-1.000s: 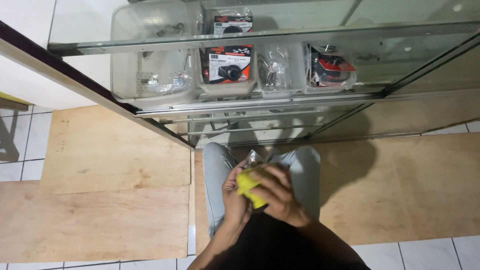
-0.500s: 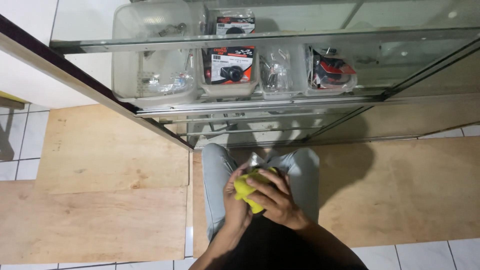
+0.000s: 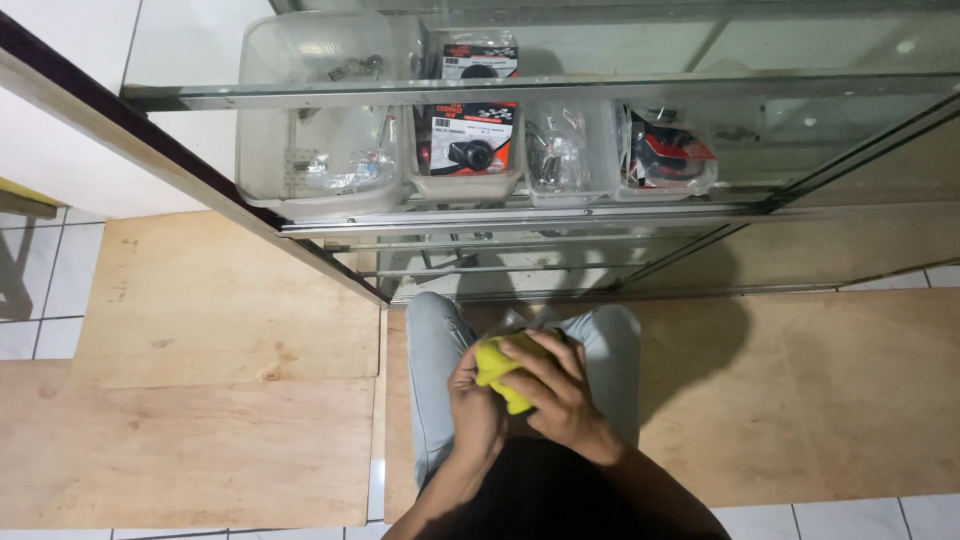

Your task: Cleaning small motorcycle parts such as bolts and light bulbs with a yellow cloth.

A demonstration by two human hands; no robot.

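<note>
A bright yellow cloth [image 3: 503, 368] sits between the left hand [image 3: 477, 412] and right hand [image 3: 556, 392]. Beneath them, pale grey-blue trousers [image 3: 432, 370]; around, light tan plywood [image 3: 800, 390]. Above, red-and-black packages [image 3: 468, 140], perhaps checkered.

Yellow cloth [image 3: 503, 368] lower, more covered.

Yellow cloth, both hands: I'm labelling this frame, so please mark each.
yellow cloth [image 3: 497, 362], head view, bare upper-left part.
left hand [image 3: 476, 410], head view, back of hand.
right hand [image 3: 556, 392], head view, knuckles.
</note>
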